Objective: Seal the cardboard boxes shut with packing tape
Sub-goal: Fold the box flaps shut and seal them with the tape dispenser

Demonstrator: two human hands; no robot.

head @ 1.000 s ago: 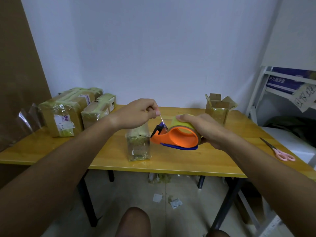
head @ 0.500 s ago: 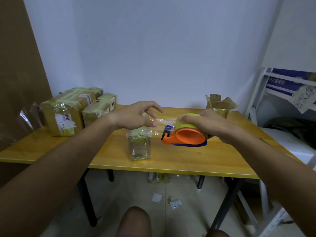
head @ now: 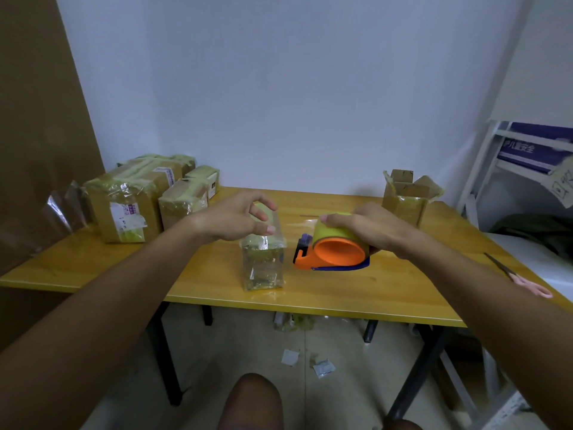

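**Q:** Report hand status.

**A:** I read the right hand (head: 369, 229) as curled over the top of the tape dispenser (head: 333, 251). Its fingers wrap the yellow-green roll, with the thumb tip at the roll's near left edge. The orange body and blue base strip of the dispenser sit low over the table (head: 356, 293), cutter end pointing left. I cannot tell whether the base touches the wood.

The left hand (head: 235, 221) hangs over the small box (head: 263, 263). Its fingers are spread and loosely bent, gripping nothing. Thumb and forefinger sit at the box's top edge; I cannot tell whether they make contact.

**Q:** Locate the task items.

**A:** The small box stands upright near the table's front edge, at centre, just left of the dispenser and apart from it. Glossy clear tape covers its faces. I see a stack of taped boxes (head: 136, 197) at the back left corner, wrapped in tape and bearing labels. An open box (head: 406, 193) stands at the back right with its flaps raised.

**Q:** Other items?

**A:** Pink-handled scissors (head: 517, 276) lie at the far right. Paper scraps (head: 310, 361) lie on the floor under the table. A white shelf unit (head: 527, 162) stands at the right wall.
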